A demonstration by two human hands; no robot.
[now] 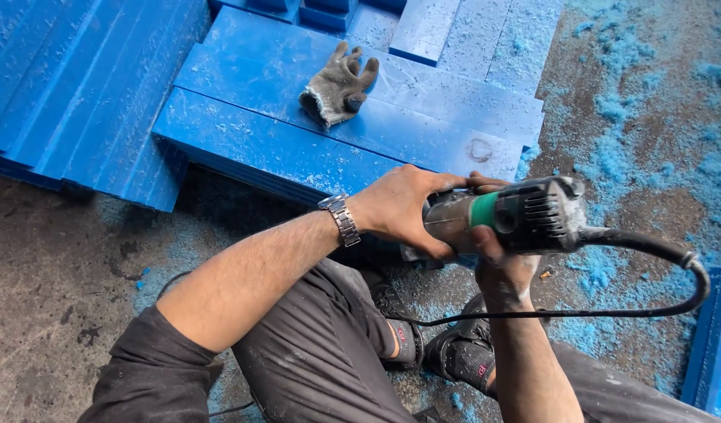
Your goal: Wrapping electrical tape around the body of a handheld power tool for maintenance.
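A grey power tool [525,215] with a green band and a black cord [658,251] is held in both my hands at the centre right. My left hand [400,205], with a metal wristwatch [341,219] on the wrist, grips the tool's front part. My right hand [497,262] wraps the tool's body from below. The tool's working end is hidden behind my left hand, near the edge of a stack of blue plastic slabs [298,149]. A worn grey work glove [338,84] lies on top of the slabs.
More blue slabs [86,86] are stacked at the left and along the top. Blue shavings [611,157] cover the dirty concrete floor at the right. Another blue piece [717,345] stands at the right edge. My dark trousers and black shoes [454,352] are below.
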